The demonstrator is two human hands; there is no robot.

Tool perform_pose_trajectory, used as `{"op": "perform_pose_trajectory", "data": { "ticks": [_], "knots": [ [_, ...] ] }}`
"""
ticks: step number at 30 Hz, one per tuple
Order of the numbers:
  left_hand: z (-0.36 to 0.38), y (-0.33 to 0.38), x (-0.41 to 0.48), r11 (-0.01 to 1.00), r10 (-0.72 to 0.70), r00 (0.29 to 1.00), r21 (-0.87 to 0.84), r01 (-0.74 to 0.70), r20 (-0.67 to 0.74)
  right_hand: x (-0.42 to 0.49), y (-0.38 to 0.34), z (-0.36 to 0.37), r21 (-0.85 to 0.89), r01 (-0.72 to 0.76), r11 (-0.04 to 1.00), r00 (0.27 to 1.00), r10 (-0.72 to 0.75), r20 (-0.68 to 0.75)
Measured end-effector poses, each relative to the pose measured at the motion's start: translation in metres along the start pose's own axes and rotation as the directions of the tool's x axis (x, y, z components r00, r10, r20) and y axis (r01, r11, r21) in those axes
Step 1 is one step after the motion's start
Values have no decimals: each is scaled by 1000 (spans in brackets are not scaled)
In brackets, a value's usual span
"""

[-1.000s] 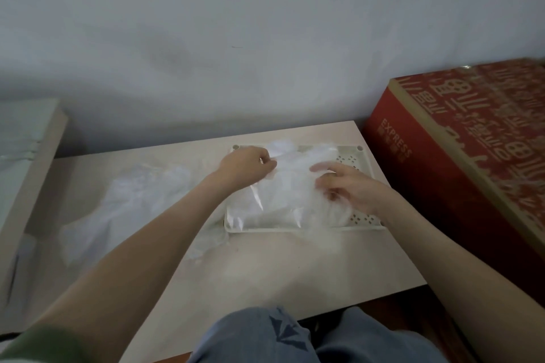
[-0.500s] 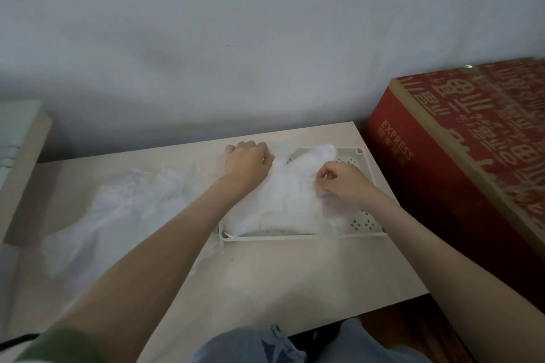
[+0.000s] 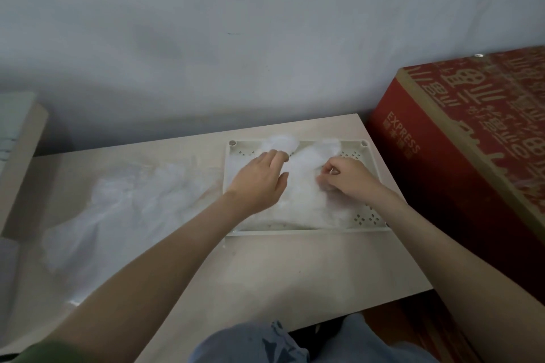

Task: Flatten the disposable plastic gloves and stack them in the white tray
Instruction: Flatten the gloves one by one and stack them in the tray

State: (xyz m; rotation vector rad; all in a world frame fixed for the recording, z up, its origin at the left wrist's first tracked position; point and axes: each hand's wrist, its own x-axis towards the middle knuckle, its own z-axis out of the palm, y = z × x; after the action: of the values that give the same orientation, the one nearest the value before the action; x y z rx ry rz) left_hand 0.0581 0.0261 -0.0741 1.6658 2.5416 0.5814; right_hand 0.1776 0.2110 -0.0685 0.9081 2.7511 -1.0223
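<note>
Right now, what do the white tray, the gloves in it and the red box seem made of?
White perforated tray: rigid moulded plastic, matte, going by its punched holes and raised rim. Translucent disposable gloves in it: thin plastic film, faintly glossy, crumpled into soft folds. Red printed box: probably cardboard, smooth printed faces, tan edge strip.

A single head-worn camera looked forward and down from above the near edge of the pale rectangular wooden table [image 3: 265, 268]. It faced the plain grey wall [image 3: 236, 23] behind the far edge, close enough to catch the person's blue-grey trousered lap [image 3: 250, 345].
</note>
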Motion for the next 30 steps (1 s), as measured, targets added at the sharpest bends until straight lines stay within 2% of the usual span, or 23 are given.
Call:
{"op": "perform_pose_trajectory", "data": {
  "ticks": [4, 8, 12, 18, 21, 23, 26, 28, 30],
  "knots": [
    [9, -7, -2, 991, -4, 992, 136, -13, 130, -4, 1, -4, 53, -15, 999, 1000, 15, 9],
    [18, -19, -5, 977, -21, 989, 214, -11, 143, -9, 4, -15, 62, -27, 998, 1000, 27, 5],
    [21, -20, -6, 971, -28, 988, 240, -10, 153, -18, 8, -27, 72, -35, 997, 997, 40, -71],
    [29, -19, -7, 968, -75, 972, 251, 18, 221, -30, -2, -28, -29, 147, 989, 973, -150, -174],
    [33, -20, -7, 967, -96, 963, 253, 30, 251, -44, -18, -22, 3, 252, 968, 966, -251, -54],
    [35, -20, -6, 967, -92, 961, 252, 25, 259, -49, -24, -14, -93, 318, 944, 945, -307, 113],
    [37, -21, -5, 965, -96, 959, 260, 24, 266, -51, -16, 3, -375, 343, 861, 911, -209, 354],
    [37, -22, -4, 961, -100, 961, 277, 26, 256, -52, -3, 9, -473, 310, 825, 905, -104, 412],
    [38, -21, -3, 960, -96, 962, 280, 22, 254, -54, 10, 9, -486, 274, 830, 910, -61, 409]
  ]
}}
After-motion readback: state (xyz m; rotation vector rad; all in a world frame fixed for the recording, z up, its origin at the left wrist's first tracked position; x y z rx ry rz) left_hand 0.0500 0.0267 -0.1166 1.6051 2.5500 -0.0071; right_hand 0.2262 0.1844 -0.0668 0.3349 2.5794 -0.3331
